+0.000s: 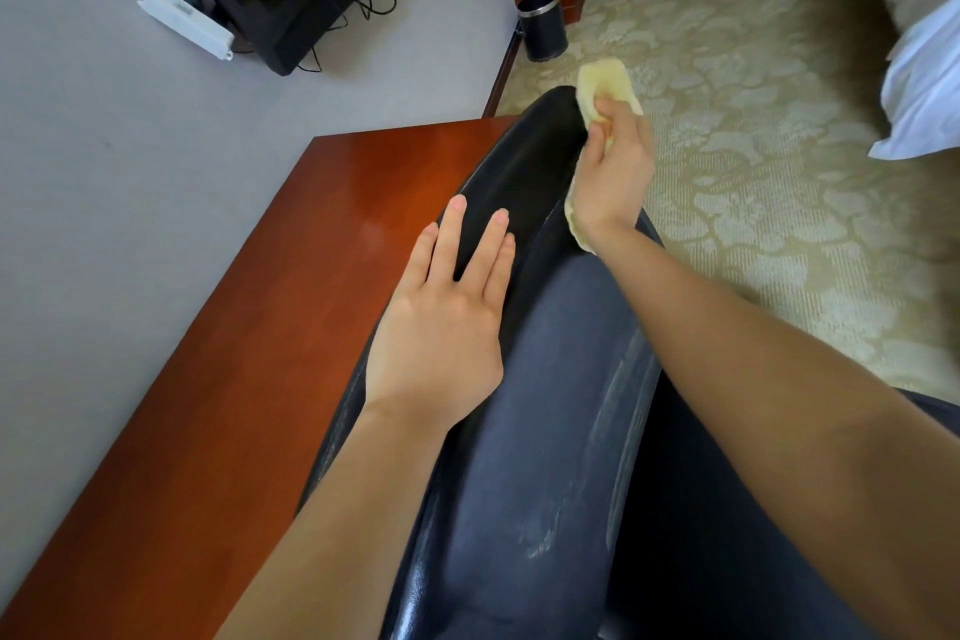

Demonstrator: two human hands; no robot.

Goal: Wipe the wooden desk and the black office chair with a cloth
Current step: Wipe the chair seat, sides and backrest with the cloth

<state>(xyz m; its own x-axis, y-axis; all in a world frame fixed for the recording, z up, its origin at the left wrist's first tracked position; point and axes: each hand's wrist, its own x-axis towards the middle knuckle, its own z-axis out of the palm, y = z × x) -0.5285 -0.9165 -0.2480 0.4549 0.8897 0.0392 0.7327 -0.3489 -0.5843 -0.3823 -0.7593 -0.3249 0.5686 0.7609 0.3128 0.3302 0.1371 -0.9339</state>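
**Head view: cloth at the chair's far edge**

The wooden desk [249, 327] runs along the left, just beside the black office chair [545, 379]. The left hand [441, 322] lies flat on the chair's padded back, fingers straight, holding nothing. The right hand [615, 172] curls round a yellow cloth [608, 81] and presses it against the chair's far edge. The flat hand should likely brace the chair while the cloth makes long, overlapping strokes. Pale smears nearer the camera look due a pass. Beyond, a black waste bin [543, 23] stands on the carpet, its inside too dark to read.
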